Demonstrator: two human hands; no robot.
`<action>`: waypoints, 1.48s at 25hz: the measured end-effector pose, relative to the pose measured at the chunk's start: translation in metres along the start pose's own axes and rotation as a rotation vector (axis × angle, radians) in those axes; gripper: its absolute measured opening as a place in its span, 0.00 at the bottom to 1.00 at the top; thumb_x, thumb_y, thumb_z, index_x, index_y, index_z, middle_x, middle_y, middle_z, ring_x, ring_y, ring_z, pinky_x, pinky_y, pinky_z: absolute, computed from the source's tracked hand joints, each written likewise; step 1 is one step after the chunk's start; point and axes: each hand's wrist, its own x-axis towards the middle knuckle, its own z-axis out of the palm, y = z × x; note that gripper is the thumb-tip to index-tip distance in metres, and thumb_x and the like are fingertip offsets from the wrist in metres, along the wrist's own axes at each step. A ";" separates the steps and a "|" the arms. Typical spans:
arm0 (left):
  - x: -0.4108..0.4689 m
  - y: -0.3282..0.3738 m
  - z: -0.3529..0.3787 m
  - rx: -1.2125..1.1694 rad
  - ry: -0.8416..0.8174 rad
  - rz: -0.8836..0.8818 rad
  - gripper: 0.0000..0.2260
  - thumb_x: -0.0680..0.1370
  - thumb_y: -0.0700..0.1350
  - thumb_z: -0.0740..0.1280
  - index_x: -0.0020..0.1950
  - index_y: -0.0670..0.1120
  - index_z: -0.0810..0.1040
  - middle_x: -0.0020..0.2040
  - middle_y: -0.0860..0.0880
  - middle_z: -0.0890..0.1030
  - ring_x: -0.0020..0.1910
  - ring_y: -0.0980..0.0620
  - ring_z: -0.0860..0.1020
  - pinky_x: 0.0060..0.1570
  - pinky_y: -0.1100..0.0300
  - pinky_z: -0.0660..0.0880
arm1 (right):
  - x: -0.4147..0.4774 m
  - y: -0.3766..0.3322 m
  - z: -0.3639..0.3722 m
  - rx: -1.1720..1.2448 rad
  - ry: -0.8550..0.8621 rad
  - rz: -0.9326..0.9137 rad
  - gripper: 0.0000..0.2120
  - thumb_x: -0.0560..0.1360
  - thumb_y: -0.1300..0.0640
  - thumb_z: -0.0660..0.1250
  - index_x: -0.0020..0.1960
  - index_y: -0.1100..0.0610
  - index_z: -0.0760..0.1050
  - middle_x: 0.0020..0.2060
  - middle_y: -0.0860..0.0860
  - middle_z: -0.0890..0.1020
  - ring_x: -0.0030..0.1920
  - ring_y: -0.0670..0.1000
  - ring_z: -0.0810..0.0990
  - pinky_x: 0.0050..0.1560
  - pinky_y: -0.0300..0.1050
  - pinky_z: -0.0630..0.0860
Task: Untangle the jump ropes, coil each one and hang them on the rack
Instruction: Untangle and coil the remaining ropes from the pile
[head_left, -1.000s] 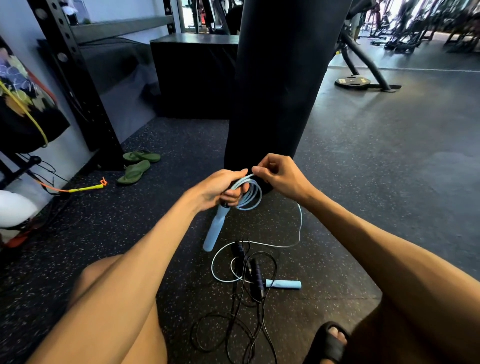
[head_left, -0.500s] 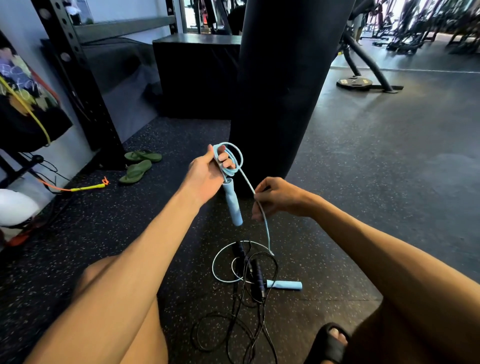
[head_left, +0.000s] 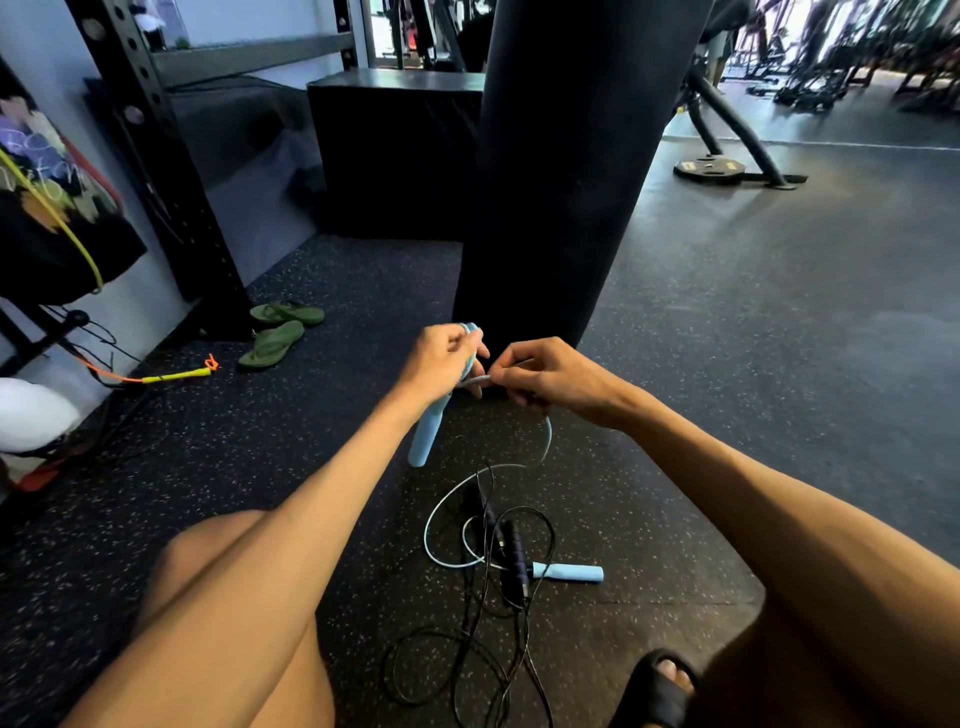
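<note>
My left hand (head_left: 441, 361) grips one handle (head_left: 427, 434) of the light blue jump rope, with small coils of its cord wound at the fingers. My right hand (head_left: 540, 376) pinches the same cord just beside the left hand. From there the blue cord (head_left: 545, 441) curves down to loose loops on the floor, ending at the second blue handle (head_left: 569, 572). A black jump rope (head_left: 511, 558) with dark handles lies across those loops, its thin cord spread toward me.
A black punching bag (head_left: 561, 171) hangs right behind my hands. A black steel rack (head_left: 156, 156) stands at the left, with green flip-flops (head_left: 278, 332) and a yellow-orange rope (head_left: 171, 375) by its foot. A black box (head_left: 395, 156) sits behind. My knees frame the ropes.
My left hand has come down with the handle and coils. My right hand rose along the cord and now meets the left hand, bringing more cord up to it.
</note>
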 end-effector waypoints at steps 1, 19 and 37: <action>-0.003 0.002 0.000 0.030 -0.070 -0.017 0.15 0.83 0.46 0.59 0.43 0.41 0.79 0.32 0.42 0.81 0.25 0.50 0.79 0.30 0.61 0.75 | -0.002 -0.001 -0.002 -0.026 0.028 -0.020 0.10 0.79 0.54 0.66 0.51 0.61 0.79 0.34 0.52 0.76 0.33 0.47 0.73 0.32 0.38 0.71; 0.004 -0.002 0.000 -0.931 -0.388 -0.341 0.20 0.83 0.55 0.53 0.38 0.44 0.70 0.21 0.54 0.60 0.19 0.58 0.58 0.25 0.63 0.57 | 0.027 0.042 0.001 0.207 0.224 0.163 0.12 0.82 0.51 0.60 0.49 0.60 0.70 0.35 0.57 0.81 0.34 0.52 0.81 0.38 0.45 0.77; -0.002 -0.041 0.030 -0.111 0.133 -0.132 0.12 0.82 0.47 0.60 0.43 0.44 0.75 0.33 0.44 0.83 0.29 0.53 0.81 0.34 0.61 0.77 | 0.013 0.030 0.039 0.058 -0.270 0.246 0.10 0.82 0.51 0.61 0.55 0.58 0.73 0.39 0.61 0.81 0.39 0.60 0.83 0.39 0.48 0.80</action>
